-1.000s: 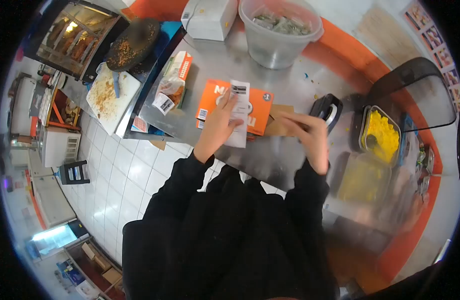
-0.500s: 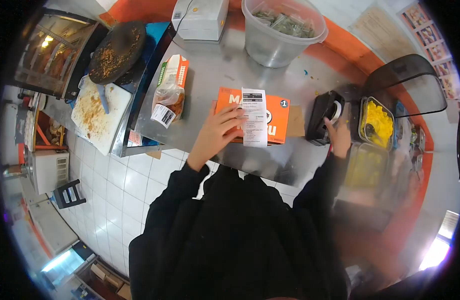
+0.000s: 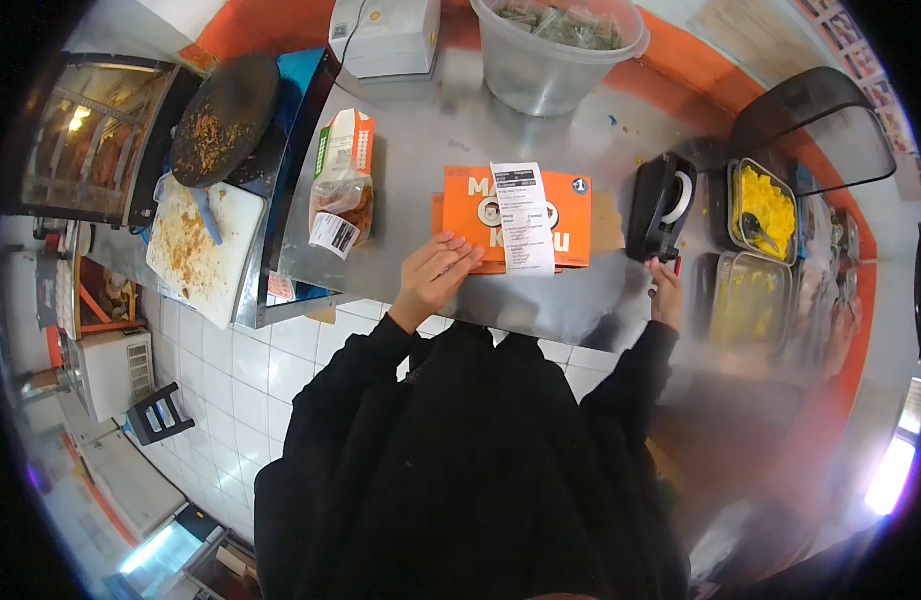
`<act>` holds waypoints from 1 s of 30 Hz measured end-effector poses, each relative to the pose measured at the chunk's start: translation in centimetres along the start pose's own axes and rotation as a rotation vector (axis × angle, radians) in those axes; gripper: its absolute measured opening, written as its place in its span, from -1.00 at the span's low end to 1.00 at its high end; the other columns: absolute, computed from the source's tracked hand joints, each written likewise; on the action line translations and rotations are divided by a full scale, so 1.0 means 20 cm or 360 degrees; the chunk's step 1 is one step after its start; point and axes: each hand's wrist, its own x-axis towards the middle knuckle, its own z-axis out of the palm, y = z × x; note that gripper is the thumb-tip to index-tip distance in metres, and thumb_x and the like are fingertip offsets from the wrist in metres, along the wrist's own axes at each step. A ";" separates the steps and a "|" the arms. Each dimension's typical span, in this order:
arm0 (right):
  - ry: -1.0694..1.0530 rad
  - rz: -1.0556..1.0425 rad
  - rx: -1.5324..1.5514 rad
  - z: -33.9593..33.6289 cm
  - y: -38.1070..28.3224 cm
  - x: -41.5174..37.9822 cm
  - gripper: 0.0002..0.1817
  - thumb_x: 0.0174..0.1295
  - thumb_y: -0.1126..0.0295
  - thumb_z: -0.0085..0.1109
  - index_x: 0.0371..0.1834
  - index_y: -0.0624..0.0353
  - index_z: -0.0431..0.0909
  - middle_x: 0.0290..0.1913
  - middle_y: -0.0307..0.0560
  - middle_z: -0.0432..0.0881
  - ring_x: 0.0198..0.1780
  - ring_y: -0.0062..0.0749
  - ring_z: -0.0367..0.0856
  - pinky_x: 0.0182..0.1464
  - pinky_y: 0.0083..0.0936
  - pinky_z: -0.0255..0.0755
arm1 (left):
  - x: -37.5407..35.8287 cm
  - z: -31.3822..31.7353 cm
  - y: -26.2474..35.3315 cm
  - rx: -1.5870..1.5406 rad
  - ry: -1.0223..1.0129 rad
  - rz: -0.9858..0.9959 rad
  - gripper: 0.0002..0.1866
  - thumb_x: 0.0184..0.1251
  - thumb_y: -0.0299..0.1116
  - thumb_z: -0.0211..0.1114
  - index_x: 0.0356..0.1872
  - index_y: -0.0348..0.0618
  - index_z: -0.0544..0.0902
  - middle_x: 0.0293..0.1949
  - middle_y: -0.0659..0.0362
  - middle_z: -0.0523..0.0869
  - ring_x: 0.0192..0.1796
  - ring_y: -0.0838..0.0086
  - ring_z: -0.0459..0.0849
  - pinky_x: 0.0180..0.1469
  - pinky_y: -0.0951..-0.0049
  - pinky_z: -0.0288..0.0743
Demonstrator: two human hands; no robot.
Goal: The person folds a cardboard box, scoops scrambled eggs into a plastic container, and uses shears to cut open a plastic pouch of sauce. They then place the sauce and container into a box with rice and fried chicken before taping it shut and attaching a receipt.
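Observation:
An orange takeaway box [image 3: 566, 222] lies on the metal table in front of me, with a white printed receipt [image 3: 524, 215] across its top, hanging over the front edge. My left hand [image 3: 435, 283] rests at the box's front left corner, fingers stretched out and touching it. To the right stands a black tape dispenser [image 3: 648, 215] holding a roll of tape [image 3: 679, 200]. At its near, cutter end my right hand [image 3: 665, 295] has its fingertips pinched together. Whatever is between them is too small to make out.
Left of the box is an open-topped carton [image 3: 342, 180] of food in a plastic bag. A clear tub [image 3: 550, 65] of small packets and a white printer [image 3: 385, 38] stand behind. Yellow food fills a container [image 3: 763, 210] at right. A cutting board [image 3: 205, 245] lies far left.
My right hand has moved from beside the tape roll to the dispenser's near end. My left hand has slid from the box's top to its front left corner. The receipt sits slightly more tilted.

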 end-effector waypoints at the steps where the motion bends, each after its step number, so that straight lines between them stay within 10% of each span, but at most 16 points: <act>1: 0.0001 0.0001 0.0001 0.01 0.01 0.02 -0.70 0.08 0.11 0.19 -0.30 0.10 0.61 -0.41 -0.37 0.50 -0.49 -0.66 0.24 -0.42 -0.69 0.10 | 0.02 -0.01 0.01 0.0026 0.0007 0.0022 -0.71 -0.20 -0.51 0.37 -0.31 -0.17 0.66 -0.43 0.24 0.59 -0.30 0.44 0.60 -0.08 0.35 0.54; 4: 0.0135 -0.0491 -0.0318 -0.01 0.08 0.10 -0.69 0.07 0.12 0.20 -0.48 0.17 0.64 -0.58 -0.33 0.53 -0.57 -0.61 0.35 -0.49 -0.65 0.14 | 0.01 -0.04 0.00 0.0036 -0.0036 0.0070 -0.71 -0.18 -0.52 0.31 -0.29 -0.19 0.65 -0.44 0.25 0.59 -0.32 0.44 0.61 -0.09 0.35 0.55; 7: 0.0254 -0.0161 -0.0361 -0.02 0.10 0.12 -0.74 0.03 0.24 0.22 -0.50 0.27 0.63 -0.54 -0.14 0.64 -0.51 -0.46 0.57 -0.37 -0.53 0.43 | 0.00 -0.04 -0.03 0.0011 -0.0073 0.0092 -0.69 -0.17 -0.56 0.25 -0.27 -0.18 0.65 -0.42 0.24 0.59 -0.29 0.42 0.62 -0.09 0.35 0.55; 9: 0.0541 -0.0459 -0.1457 -0.03 0.21 0.14 -0.82 -0.17 0.29 0.25 -0.58 0.18 0.65 -0.62 -0.02 0.60 -0.54 -0.36 0.60 -0.45 -0.43 0.44 | -0.03 -0.04 -0.02 -0.0026 -0.0089 0.0085 -0.68 -0.16 -0.59 0.23 -0.25 -0.18 0.66 -0.41 0.23 0.60 -0.28 0.40 0.62 -0.10 0.35 0.54; 11: 0.0158 -0.0549 -0.1203 -0.15 0.55 0.26 -0.80 -0.10 0.28 0.26 -0.52 0.19 0.65 -0.60 -0.10 0.62 -0.56 -0.46 0.58 -0.48 -0.51 0.41 | -0.01 -0.03 -0.03 -0.0044 -0.0038 0.0084 -0.68 -0.17 -0.60 0.24 -0.26 -0.19 0.65 -0.43 0.23 0.60 -0.29 0.40 0.62 -0.10 0.35 0.55; 13: 0.0140 -0.0189 -0.0357 0.04 0.11 -0.11 -0.80 -0.02 0.28 0.25 -0.45 0.20 0.65 -0.56 -0.19 0.63 -0.54 -0.51 0.55 -0.45 -0.62 0.40 | 0.00 0.00 -0.05 -0.0032 0.0036 0.0082 -0.68 -0.17 -0.60 0.25 -0.27 -0.19 0.65 -0.44 0.22 0.60 -0.29 0.40 0.62 -0.10 0.36 0.55; 20: -0.0730 -0.0957 0.0226 0.73 -0.43 -0.88 -0.86 0.02 0.52 0.23 -0.32 0.27 0.63 -0.48 -0.22 0.59 -0.39 -0.70 0.43 -0.39 -0.70 0.28 | -0.01 -0.01 -0.03 -0.0092 0.0127 0.0119 -0.71 -0.21 -0.60 0.29 -0.32 -0.24 0.62 -0.46 0.20 0.60 -0.30 0.41 0.63 -0.10 0.39 0.56; 30: -0.0150 -0.0929 0.0374 1.10 -0.37 -0.88 -0.54 0.03 0.54 0.22 0.08 0.18 0.44 -0.57 -0.31 0.51 -0.62 -0.75 0.29 -0.54 -0.74 0.25 | -0.05 0.00 0.01 -0.0065 -0.0083 -0.0024 -0.67 0.01 -0.42 0.28 -0.13 -0.19 0.57 -0.40 0.21 0.53 -0.24 0.38 0.56 -0.03 0.33 0.48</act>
